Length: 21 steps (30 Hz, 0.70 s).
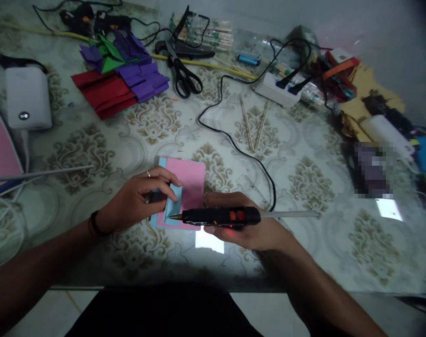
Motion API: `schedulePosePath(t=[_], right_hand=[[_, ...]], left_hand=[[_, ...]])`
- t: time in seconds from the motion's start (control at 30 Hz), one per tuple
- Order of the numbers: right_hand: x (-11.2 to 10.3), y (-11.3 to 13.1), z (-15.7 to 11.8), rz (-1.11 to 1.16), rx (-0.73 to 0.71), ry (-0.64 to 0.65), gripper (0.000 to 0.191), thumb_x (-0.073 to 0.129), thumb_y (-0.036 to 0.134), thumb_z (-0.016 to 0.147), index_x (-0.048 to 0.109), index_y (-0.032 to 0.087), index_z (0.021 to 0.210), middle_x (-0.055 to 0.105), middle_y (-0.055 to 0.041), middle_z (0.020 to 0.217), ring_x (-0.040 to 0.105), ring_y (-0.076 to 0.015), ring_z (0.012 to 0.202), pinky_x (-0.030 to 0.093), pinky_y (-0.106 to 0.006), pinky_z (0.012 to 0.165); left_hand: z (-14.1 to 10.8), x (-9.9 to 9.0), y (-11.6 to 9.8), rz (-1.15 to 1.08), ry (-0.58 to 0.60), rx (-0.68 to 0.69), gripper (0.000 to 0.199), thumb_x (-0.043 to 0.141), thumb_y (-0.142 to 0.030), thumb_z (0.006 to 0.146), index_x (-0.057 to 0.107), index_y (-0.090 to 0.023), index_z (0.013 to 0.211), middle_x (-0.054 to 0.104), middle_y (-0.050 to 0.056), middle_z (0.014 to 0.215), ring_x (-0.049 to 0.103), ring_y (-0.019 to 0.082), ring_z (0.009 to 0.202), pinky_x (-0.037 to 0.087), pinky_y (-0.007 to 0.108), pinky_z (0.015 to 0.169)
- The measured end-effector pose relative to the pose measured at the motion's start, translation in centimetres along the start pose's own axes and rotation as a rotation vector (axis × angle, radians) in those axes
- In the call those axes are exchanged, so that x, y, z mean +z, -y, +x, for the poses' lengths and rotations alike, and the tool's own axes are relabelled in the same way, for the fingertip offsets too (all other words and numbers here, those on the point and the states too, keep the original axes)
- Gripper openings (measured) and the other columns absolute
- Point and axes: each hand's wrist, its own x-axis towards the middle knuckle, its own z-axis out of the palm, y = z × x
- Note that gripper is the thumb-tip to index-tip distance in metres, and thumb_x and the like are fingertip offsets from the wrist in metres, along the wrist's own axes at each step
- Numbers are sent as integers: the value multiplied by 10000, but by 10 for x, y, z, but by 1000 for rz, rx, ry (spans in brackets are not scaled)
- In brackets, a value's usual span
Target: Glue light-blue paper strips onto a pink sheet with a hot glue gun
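My right hand (248, 236) is wrapped round a black hot glue gun (213, 216) with an orange part and a glowing red light. A white glue stick (290, 214) sticks out of its back end. The nozzle points left, at the lower end of a folded light blue paper piece (176, 193); I cannot tell whether it touches. My left hand (146, 196), with a ring and a dark wristband, pinches that blue piece with bent fingers. Beneath lies a pink paper card (193, 180) with a light blue strip along its left edge, partly hidden by the hand.
Folded purple paper (144, 80), red paper (104, 93) and green paper (111, 55) lie at the back left. Scissors (184, 77), two wooden sticks (247, 121) and a white power strip (277, 90) lie farther back. A black cord (230, 135) crosses the table. A white power bank (28, 98) sits left.
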Motion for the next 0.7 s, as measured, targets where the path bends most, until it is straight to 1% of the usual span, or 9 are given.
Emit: schedulePosePath(t=[0.07, 0.17, 0.33, 0.4, 0.5, 0.7], right_hand=[[-1, 0, 0, -4, -9, -8, 222, 708, 257, 931, 565, 199, 773, 513, 36, 703, 464, -118, 628, 380, -261, 565], [-2, -2, -2, 10, -26, -16, 198, 711, 273, 937, 588, 199, 800, 551, 25, 724, 493, -123, 641, 409, -261, 577], [-7, -3, -5, -16, 26, -8, 281, 730, 292, 922, 546, 194, 734, 517, 25, 708, 489, -122, 639, 395, -268, 588], [-8, -3, -6, -9, 31, -3, 301, 726, 299, 928, 531, 194, 724, 503, 29, 702, 476, -116, 633, 382, -267, 586], [-9, -3, -7, 7, 37, 5, 316, 724, 304, 931, 518, 194, 717, 487, 35, 695, 454, -108, 624, 369, -265, 580], [-10, -4, -8, -8, 23, -2, 319, 731, 244, 904, 492, 195, 699, 447, 52, 678, 415, -92, 598, 344, -257, 567]], left_hand=[[0, 0, 0, -2, 4, 5, 184, 674, -82, 884, 773, -236, 905, 738, 50, 1173, 718, 205, 1067, 567, 325, 865], [0, -1, 0, -10, 3, -8, 175, 669, -85, 884, 765, -230, 905, 737, 54, 1166, 718, 205, 1043, 562, 297, 781], [2, -1, -1, -17, -1, -7, 148, 665, -83, 879, 738, -211, 863, 735, 68, 1159, 714, 198, 1025, 561, 271, 736], [2, -1, -1, -18, -4, 12, 156, 667, -68, 875, 736, -207, 862, 733, 72, 1159, 715, 189, 1022, 565, 264, 752], [3, -1, 2, -22, 0, 52, 169, 675, -46, 877, 738, -202, 886, 732, 78, 1167, 714, 187, 1045, 578, 275, 825], [1, -1, 7, -30, 0, 87, 175, 701, -43, 884, 742, -213, 887, 725, 69, 1194, 704, 203, 1117, 581, 318, 933]])
